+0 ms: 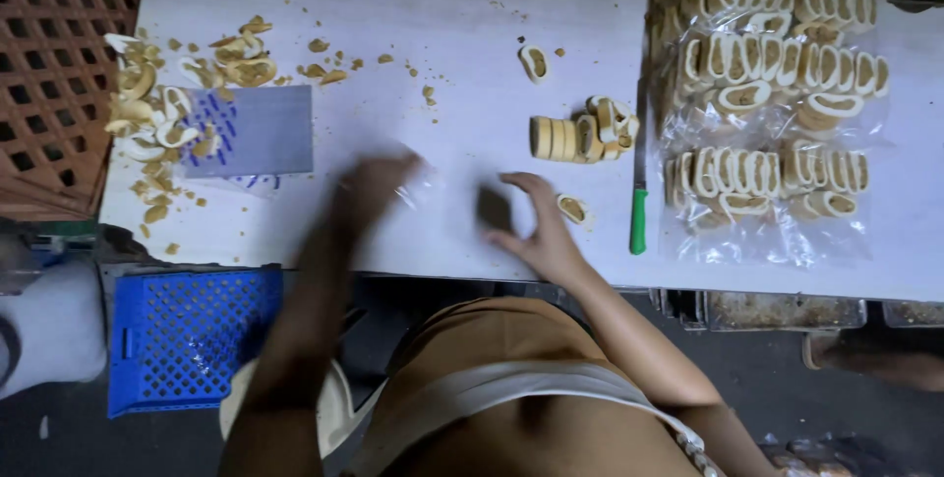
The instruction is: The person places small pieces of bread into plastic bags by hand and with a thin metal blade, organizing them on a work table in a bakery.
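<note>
White table (413, 25) fills most of the picture, with a dark floor below it. At the lower left of the frame sits a blue crate (187, 339) with lots of small holes.

Near the middle of the frame, the left hand (374, 187) is blurry. It is at a thin clear plastic bag (418, 182), but I cannot tell how tight the fingers are. Just to the right of it, the right hand (541, 231) lies on the table with its fingers spread out. A small dark patch (494, 209) is beside its fingertips, too blurry to name. One cut slice (572, 208) with a pale rim and a brown middle lies just beside this hand.

Above the right hand is a short row of the same slices (580, 133), standing close together. A knife with a green handle (639, 221) lies to the right of them. On the right side of the frame, clear packs of slices (767, 93) lie in rows.

At the upper left of the frame there is a pile of scraps and crumbs (167, 113) next to a flat grey sheet (261, 128).
</note>
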